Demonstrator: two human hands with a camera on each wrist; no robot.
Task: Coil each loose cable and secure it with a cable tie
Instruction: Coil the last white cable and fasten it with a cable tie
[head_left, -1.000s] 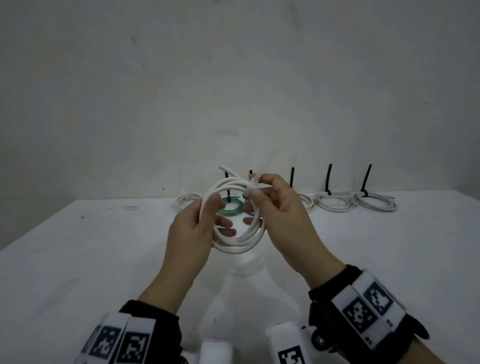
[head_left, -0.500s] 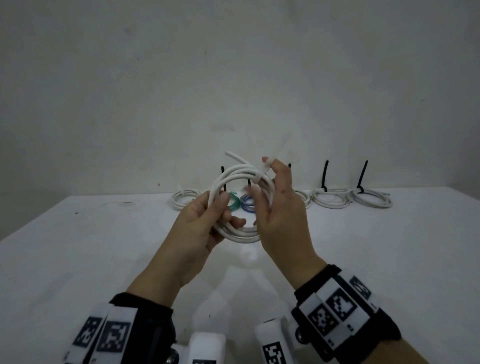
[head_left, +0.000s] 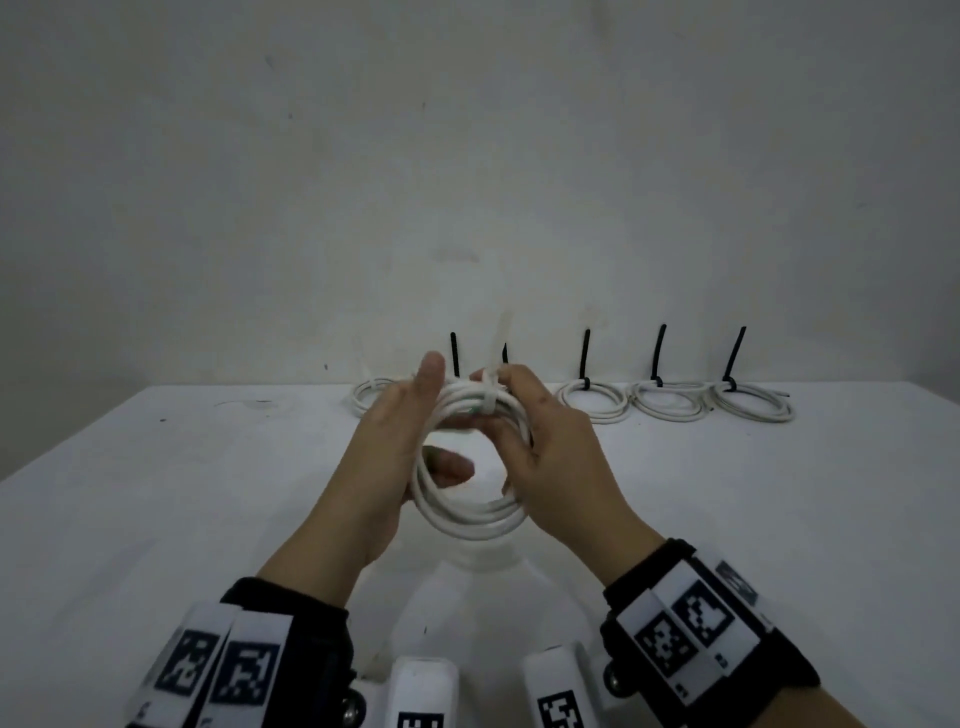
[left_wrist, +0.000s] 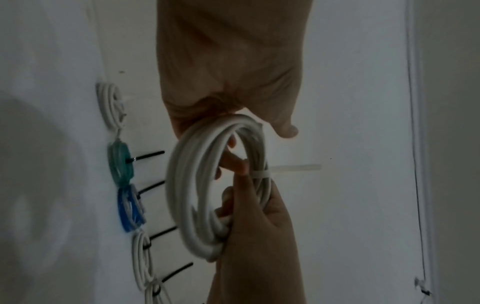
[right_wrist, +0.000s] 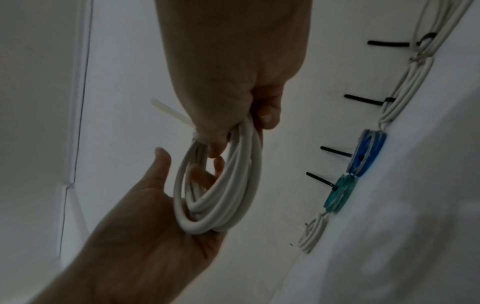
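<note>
A white cable coil (head_left: 467, 519) hangs in the air between my hands, over the middle of the table. A translucent white cable tie (head_left: 488, 402) circles its top strands, with the tail pointing straight up. My right hand (head_left: 511, 415) grips the coil beside the tie, fingers curled through the ring and thumb on top. My left hand (head_left: 441, 421) supports the coil's left side against its palm. Its thumb stands straight and off the cable, and its fingers reach behind the ring. The left wrist view shows the tie (left_wrist: 262, 174) wrapped round the bundle (left_wrist: 182, 195).
Tied coils line the table's back edge: three white ones with black ties (head_left: 592, 408) (head_left: 670, 405) (head_left: 753, 405) on the right, and a white one (head_left: 371, 400) on the left. Green (left_wrist: 120, 162) and blue (left_wrist: 130, 207) coils lie between. The white table (head_left: 208, 519) ends at a plain wall.
The coil has come lower and nearer to me. My right hand has gone from straight fingers to gripping the coil at the tie. The left thumb has lifted off the cable.
</note>
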